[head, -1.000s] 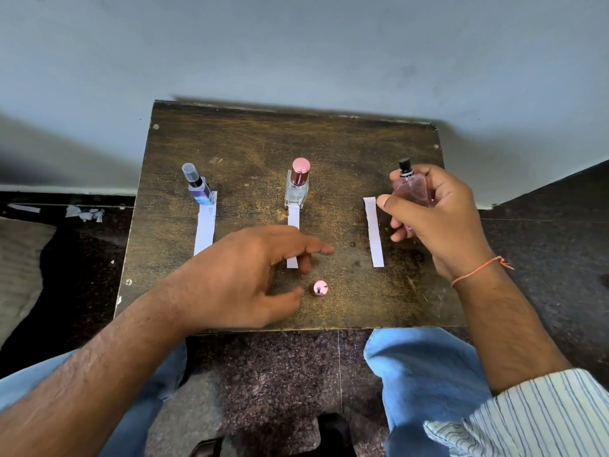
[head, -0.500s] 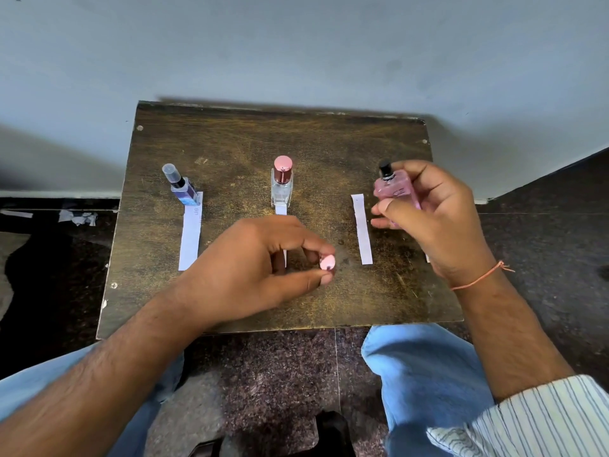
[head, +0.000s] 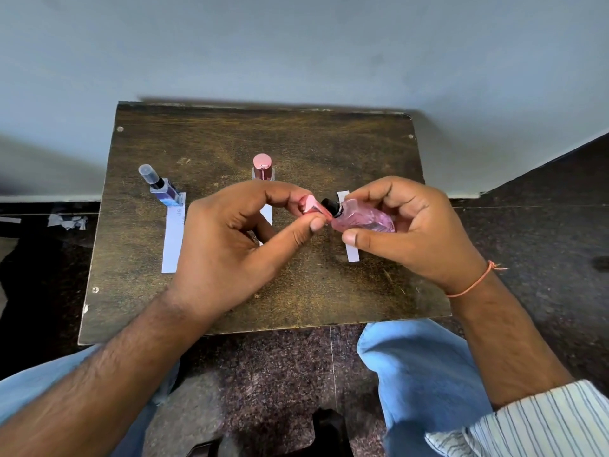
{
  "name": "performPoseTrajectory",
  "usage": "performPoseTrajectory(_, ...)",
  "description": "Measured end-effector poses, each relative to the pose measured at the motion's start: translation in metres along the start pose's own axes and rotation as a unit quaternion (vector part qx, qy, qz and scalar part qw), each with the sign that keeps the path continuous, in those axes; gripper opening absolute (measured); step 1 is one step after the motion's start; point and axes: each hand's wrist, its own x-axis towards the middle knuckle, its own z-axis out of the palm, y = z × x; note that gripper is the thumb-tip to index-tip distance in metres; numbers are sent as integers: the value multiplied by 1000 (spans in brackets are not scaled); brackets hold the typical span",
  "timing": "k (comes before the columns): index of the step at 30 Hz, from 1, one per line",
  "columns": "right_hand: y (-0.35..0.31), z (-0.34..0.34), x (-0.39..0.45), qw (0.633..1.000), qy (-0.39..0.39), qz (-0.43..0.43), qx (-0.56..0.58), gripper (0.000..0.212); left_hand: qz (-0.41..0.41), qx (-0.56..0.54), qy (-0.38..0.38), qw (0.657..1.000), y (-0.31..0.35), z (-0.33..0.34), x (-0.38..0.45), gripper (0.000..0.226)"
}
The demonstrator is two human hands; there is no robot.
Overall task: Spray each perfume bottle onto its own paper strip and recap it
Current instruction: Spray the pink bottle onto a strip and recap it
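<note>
Pink faceted glass perfume bottle (head: 365,219) tilted above the table, gripped in right hand (head: 415,232). Left hand (head: 230,245) pinches small pink cap (head: 311,206) just beside black nozzle (head: 330,206). Recap step; next: align cap, press on.

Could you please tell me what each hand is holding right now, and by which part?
The left hand pinches the pink cap by its sides. The right hand grips the pink bottle around its body.
</note>
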Motion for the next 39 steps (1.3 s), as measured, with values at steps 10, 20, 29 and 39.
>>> performPoseTrajectory(10, -2, 0, -2, 1000, 5, -3, -12, 40, -22, 22, -12, 999, -4, 3, 2, 20)
performPoseTrajectory(20, -4, -1, -1, 1000, 2, -13, -18, 40, -13, 40, -45, 998, -5, 10, 3, 20)
performPoseTrajectory(29, -4, 1, -3, 1000, -10, -6, -6, 42, -43, -17, -60, 997, -7, 10, 2, 24)
performPoseTrajectory(39, 1, 6, 5, 1000, 1, -13, -16, 40, -40, -8, -143, 989, -16, 3, 3, 47)
